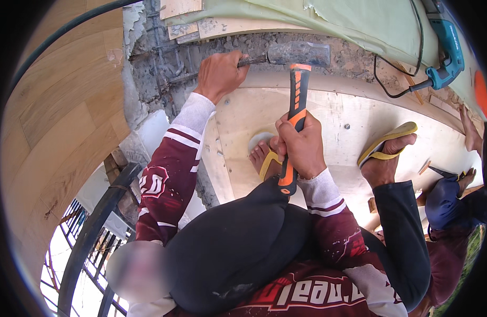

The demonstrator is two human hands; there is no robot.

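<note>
My left hand (pixel 219 75) is closed round a dark steel chisel (pixel 252 61). A dark rod shows past the fist toward broken concrete (pixel 148 68); whether it is the chisel's front end or rebar I cannot tell. In my right hand (pixel 302 145) is a club hammer (pixel 298 103) with a black and orange handle, held upright. Its worn steel head lies sideways, its left face at or very near the chisel's butt end. Below the hammer head runs a pale wooden board (pixel 333 113), with my feet in yellow flip-flops (pixel 389 141) on it.
A teal power drill (pixel 448 58) with a black cord lies at the upper right on green sheeting (pixel 354 26). Wood-look flooring (pixel 69 100) spans the left. Black metal railing (pixel 98 232) stands at lower left. Another person's legs (pixel 447 203) are at the right edge.
</note>
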